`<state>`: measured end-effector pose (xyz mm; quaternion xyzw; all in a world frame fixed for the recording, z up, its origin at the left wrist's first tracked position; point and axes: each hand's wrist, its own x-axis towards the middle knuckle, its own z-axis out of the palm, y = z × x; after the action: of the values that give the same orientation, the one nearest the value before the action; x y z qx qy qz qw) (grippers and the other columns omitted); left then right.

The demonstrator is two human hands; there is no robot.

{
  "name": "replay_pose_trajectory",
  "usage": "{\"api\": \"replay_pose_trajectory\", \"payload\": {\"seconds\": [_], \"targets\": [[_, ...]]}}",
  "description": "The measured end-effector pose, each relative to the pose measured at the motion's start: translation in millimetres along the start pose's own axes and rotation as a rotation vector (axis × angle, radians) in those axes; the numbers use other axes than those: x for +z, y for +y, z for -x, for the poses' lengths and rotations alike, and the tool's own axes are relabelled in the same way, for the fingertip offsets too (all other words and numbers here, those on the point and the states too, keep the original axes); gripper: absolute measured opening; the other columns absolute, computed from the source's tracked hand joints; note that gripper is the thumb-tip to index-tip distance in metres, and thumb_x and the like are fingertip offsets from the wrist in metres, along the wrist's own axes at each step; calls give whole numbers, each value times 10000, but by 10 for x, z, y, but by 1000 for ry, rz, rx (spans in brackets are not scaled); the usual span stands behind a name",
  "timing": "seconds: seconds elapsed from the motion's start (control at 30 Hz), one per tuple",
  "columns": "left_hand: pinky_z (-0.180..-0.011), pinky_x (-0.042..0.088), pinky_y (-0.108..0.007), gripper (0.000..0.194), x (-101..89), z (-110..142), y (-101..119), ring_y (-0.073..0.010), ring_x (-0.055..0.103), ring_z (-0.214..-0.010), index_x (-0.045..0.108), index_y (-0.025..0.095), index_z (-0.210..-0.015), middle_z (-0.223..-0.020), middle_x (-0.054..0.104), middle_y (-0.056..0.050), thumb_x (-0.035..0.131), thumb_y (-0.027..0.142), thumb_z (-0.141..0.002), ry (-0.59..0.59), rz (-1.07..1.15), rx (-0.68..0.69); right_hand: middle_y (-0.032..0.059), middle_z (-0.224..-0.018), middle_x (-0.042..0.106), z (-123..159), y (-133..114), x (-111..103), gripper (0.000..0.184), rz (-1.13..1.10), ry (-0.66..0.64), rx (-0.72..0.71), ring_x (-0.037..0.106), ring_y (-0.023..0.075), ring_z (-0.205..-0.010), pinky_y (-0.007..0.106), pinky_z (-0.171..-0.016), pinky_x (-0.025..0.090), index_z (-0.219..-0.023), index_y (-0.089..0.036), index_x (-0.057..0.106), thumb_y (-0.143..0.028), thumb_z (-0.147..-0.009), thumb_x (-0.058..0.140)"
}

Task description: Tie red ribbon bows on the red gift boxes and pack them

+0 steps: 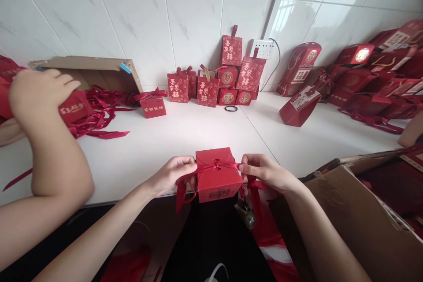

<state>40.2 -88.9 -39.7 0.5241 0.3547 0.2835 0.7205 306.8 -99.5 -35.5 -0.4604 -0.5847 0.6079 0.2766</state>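
A small red gift box (216, 177) sits at the near edge of the white table (185, 136). A red ribbon (216, 166) runs across its lid, knotted at the middle. My left hand (174, 173) pinches the ribbon's left end and my right hand (262, 171) pinches its right end, both closed and pulling outward. Loose ribbon tails (181, 194) hang down past the table edge on both sides of the box.
Another person's arm and hand (39, 92) reach in at the left over loose red ribbons (99, 114) and a cardboard box (95, 70). Finished red boxes (228, 77) are stacked against the tiled wall. Red gift bags (363, 79) crowd the right; an open carton (360, 216) stands near right.
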Motion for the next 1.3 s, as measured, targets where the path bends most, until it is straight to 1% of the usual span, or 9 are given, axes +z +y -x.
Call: {"api": "replay_pose_trajectory", "payload": {"seconds": [0.17, 0.37, 0.53, 0.67, 0.87, 0.97, 1.07, 1.23, 1.3], "targets": [[-477, 395, -191, 359, -10, -14, -72, -72, 501, -479, 532, 134, -666, -546, 556, 20, 683, 457, -710, 13, -8, 21, -32, -535, 507, -71, 84, -6, 438, -137, -50, 11, 437, 80, -506, 237, -526, 303, -615, -158, 501, -529, -627, 733], [-444, 317, -186, 343, 7, 52, 50, -55, 423, -449, 482, 147, -650, -541, 486, 34, 616, 444, -758, 50, -89, -52, -4, -582, 545, 2, -79, -64, 402, 7, -46, -83, 460, 96, -542, 245, -557, 347, -646, -148, 574, -534, -746, 631], [-431, 232, -179, 307, 87, 101, 253, -38, 308, -440, 430, 159, -644, -527, 386, 59, 577, 388, -785, 111, -174, -46, 72, -931, 658, 31, -311, 19, 314, 67, -4, -307, 594, 192, -858, 325, -793, 446, -774, -171, 679, -468, -812, 586], [-435, 245, -181, 148, 123, 153, 366, -55, 299, -438, 491, 197, -867, -547, 398, 72, 516, 337, -826, 169, -348, 0, 61, -1156, 637, -34, -392, 150, 244, 121, -11, -433, 542, 229, -1122, 345, -937, 411, -915, -223, 724, -407, -833, 587], [-710, 423, -222, 157, 118, 274, 426, -145, 542, -785, 563, 220, -916, -912, 602, 1, 577, 289, -776, 192, -837, 140, 50, -810, 683, -153, -342, 376, 276, 246, 152, -494, 611, 176, -741, 288, -690, 466, -825, -178, 718, -409, -838, 567], [-674, 421, -224, 145, 150, 286, 432, -144, 542, -703, 581, 214, -868, -814, 606, 9, 536, 339, -808, 244, -978, 141, 44, -784, 640, -174, -294, 442, 238, 304, 227, -555, 581, 161, -730, 277, -683, 451, -836, -192, 709, -361, -859, 544], [-711, 416, -230, 184, 191, 276, 454, -144, 548, -725, 599, 207, -810, -874, 590, -11, 511, 367, -833, 257, -1097, 254, 51, -822, 612, -176, -261, 467, 230, 318, 200, -586, 573, 161, -762, 284, -701, 452, -874, -203, 689, -315, -888, 488], [-740, 406, -236, 238, 243, 261, 545, -139, 554, -751, 647, 213, -837, -953, 563, -36, 449, 340, -874, 216, -1204, 397, 14, -785, 640, -205, -245, 508, 89, 224, 276, -503, 598, 150, -730, 284, -693, 457, -895, -209, 563, -268, -827, 560], [-718, 401, -240, 240, 272, 246, 598, -143, 556, -736, 659, 215, -853, -902, 579, -36, 438, 305, -876, 180, -1219, 423, 0, -778, 662, -224, -245, 525, 200, 190, 317, -468, 611, 153, -723, 284, -683, 456, -959, -217, 511, -266, -787, 602]]}}
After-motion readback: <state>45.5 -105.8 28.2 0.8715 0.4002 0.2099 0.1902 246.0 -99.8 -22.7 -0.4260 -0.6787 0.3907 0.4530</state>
